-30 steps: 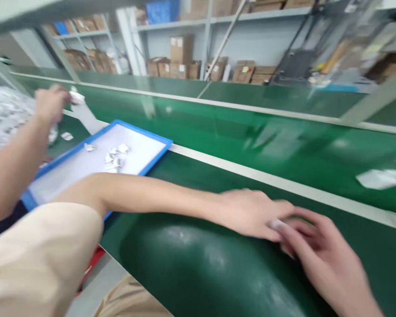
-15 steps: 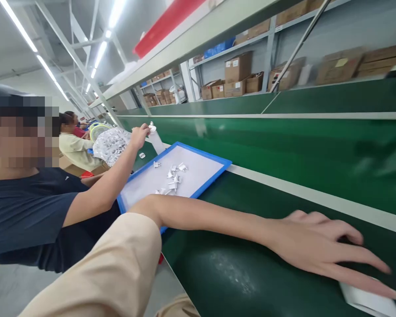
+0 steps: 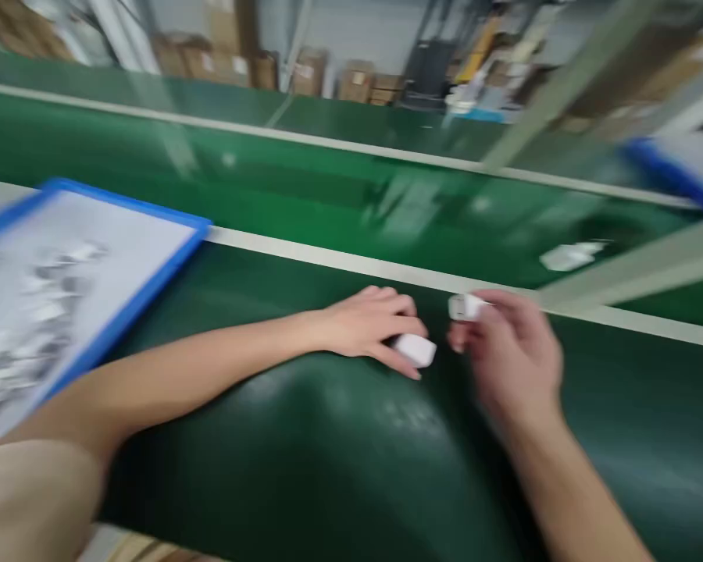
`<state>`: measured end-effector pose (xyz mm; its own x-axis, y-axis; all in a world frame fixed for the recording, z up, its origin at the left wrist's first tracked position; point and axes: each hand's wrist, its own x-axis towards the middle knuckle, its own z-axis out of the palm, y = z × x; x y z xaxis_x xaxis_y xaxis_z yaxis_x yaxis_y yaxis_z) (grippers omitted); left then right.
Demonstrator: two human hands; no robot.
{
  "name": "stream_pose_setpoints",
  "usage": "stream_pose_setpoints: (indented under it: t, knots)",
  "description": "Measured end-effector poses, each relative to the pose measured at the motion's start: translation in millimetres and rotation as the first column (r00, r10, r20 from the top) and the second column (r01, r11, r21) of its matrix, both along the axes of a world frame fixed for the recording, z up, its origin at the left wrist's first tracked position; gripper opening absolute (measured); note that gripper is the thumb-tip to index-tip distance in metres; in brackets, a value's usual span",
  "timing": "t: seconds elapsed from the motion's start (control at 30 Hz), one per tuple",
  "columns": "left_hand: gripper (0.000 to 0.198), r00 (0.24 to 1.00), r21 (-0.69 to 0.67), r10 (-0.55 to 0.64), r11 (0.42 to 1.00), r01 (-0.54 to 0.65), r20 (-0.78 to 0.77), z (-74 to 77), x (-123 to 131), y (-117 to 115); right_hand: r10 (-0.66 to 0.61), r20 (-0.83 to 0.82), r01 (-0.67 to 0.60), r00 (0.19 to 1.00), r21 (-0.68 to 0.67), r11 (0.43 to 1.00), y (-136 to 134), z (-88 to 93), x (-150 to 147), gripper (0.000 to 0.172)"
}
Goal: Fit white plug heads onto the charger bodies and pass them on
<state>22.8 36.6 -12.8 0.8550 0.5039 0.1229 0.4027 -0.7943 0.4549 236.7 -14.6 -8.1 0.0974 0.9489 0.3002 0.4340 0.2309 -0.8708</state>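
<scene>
My left hand (image 3: 375, 324) rests on the dark green worktop, its thumb and fingers curled around a white plastic charger housing (image 3: 417, 351). To its right, my right hand (image 3: 512, 351) is held slightly raised, pinching a small white charger piece (image 3: 465, 307) between thumb and fingers. A dark rectangular outline shows on the end of that piece facing left. The two white pieces are close together but apart. Motion blur hides their finer details.
A blue-framed white tray (image 3: 152, 226) with several small white parts (image 3: 47, 308) stands at the left. A green conveyor belt (image 3: 305, 195) runs behind the worktop (image 3: 258, 468), carrying a blurred white item (image 3: 571, 255). A pale post (image 3: 638, 265) rises at right.
My view has swung right and down, so the co-worker at the left is out of sight. My right hand has come into view with a white piece. My left fingers have closed around the white housing.
</scene>
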Motion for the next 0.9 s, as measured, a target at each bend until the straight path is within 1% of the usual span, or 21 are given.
stream_pose_setpoints:
  t: [0.03, 0.07, 0.13, 0.2, 0.3, 0.33, 0.4, 0.5, 0.53, 0.6, 0.67, 0.77, 0.83, 0.9]
  knots:
    - [0.046, 0.999, -0.024, -0.01, 1.0, 0.011, 0.041, -7.1, -0.1, 0.5, -0.022, -0.124, 0.013, 0.992, -0.07, 0.997, -4.5, 1.1, 2.0, 0.021]
    - [0.042, 0.997, -0.048, -0.014, 0.999, 0.017, 0.07, -12.2, -0.4, 0.7, -0.044, -0.19, 0.028, 0.981, -0.085, 0.996, -5.8, 0.0, 1.4, 0.017]
    - [0.036, 0.993, -0.117, 0.001, 0.993, 0.013, 0.119, -16.8, -1.7, 0.4, -0.041, -0.271, 0.011, 0.962, -0.113, 0.994, -4.0, -4.8, -2.5, 0.013]
    - [0.033, 0.986, -0.194, 0.021, 0.981, 0.012, 0.168, -15.9, -3.2, -0.9, -0.016, -0.3, -0.018, 0.954, -0.111, 0.994, -2.8, -8.2, -6.4, 0.011]
    - [0.034, 0.958, -0.315, 0.066, 0.949, 0.026, 0.278, -10.2, -5.3, -2.8, 0.014, -0.307, -0.044, 0.952, -0.091, 0.995, -6.3, -6.6, -10.5, 0.013]
    - [0.035, 0.943, -0.36, 0.099, 0.933, 0.024, 0.317, -8.2, -5.9, -3.1, 0.021, -0.308, -0.049, 0.951, -0.083, 0.995, -8.0, -5.2, -11.6, 0.014]
    - [0.039, 0.903, -0.462, 0.202, 0.887, -0.005, 0.378, -4.9, -6.9, -3.8, 0.043, -0.316, -0.068, 0.948, -0.07, 0.995, -10.9, -2.2, -13.5, 0.018]
    - [0.041, 0.841, -0.599, 0.359, 0.799, -0.054, 0.404, -2.9, -7.7, -6.2, 0.078, -0.3, -0.094, 0.951, -0.04, 0.995, -14.7, 1.3, -15.4, 0.022]
    - [0.04, 0.83, -0.626, 0.385, 0.778, -0.056, 0.404, -2.8, -7.7, -7.4, 0.08, -0.271, -0.09, 0.959, -0.026, 0.996, -16.2, 2.3, -15.7, 0.023]
    - [0.038, 0.834, -0.645, 0.389, 0.763, -0.052, 0.392, -2.8, -7.2, -9.7, 0.059, -0.173, -0.059, 0.983, 0.006, 0.998, -20.0, 3.7, -15.7, 0.026]
    - [0.036, 0.862, -0.626, 0.361, 0.777, -0.067, 0.356, -2.8, -6.1, -11.1, 0.017, -0.053, -0.015, 0.998, 0.035, 0.999, -24.0, 4.6, -15.0, 0.027]
    - [0.033, 0.914, -0.533, 0.282, 0.841, -0.089, 0.293, -3.3, -3.6, -11.8, -0.016, 0.067, 0.011, 0.998, 0.077, 0.997, -27.5, 5.2, -13.0, 0.028]
    - [0.029, 0.937, -0.446, 0.211, 0.893, -0.069, 0.277, -4.8, -1.6, -12.2, 0.046, 0.134, -0.058, 0.99, 0.088, 0.994, -26.8, 6.1, -12.1, 0.027]
    - [0.026, 0.957, -0.36, 0.145, 0.932, -0.046, 0.253, -6.6, 0.5, -13.1, 0.184, 0.236, -0.202, 0.954, 0.053, 0.978, -24.4, 7.9, -12.0, 0.021]
